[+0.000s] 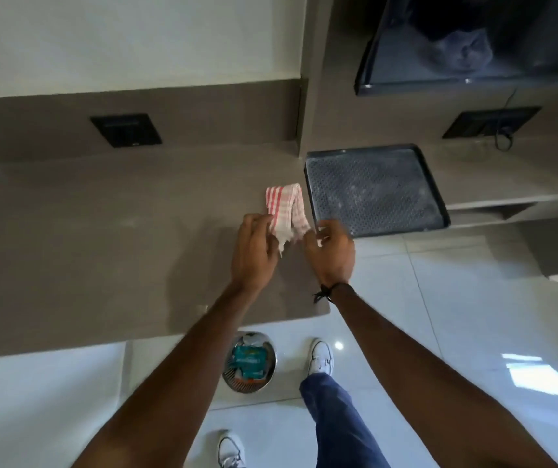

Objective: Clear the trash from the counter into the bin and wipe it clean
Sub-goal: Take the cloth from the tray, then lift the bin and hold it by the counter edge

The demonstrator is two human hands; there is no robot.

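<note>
A folded white cloth with red stripes (286, 207) lies on the grey-brown counter (102, 231) near its right end. My left hand (254, 248) pinches the cloth's near left edge. My right hand (333, 253) grips its near right corner. A round metal bin (250, 363) stands on the floor below the counter's front edge, with teal and orange wrappers inside it.
A dark perforated tray (375, 190) rests right of the cloth on a lower shelf. Two black wall sockets (125, 130) (490, 121) sit on the backsplash, the right one with a cable. A dark screen (473, 45) hangs above. My white shoes stand on glossy floor tiles (456, 315).
</note>
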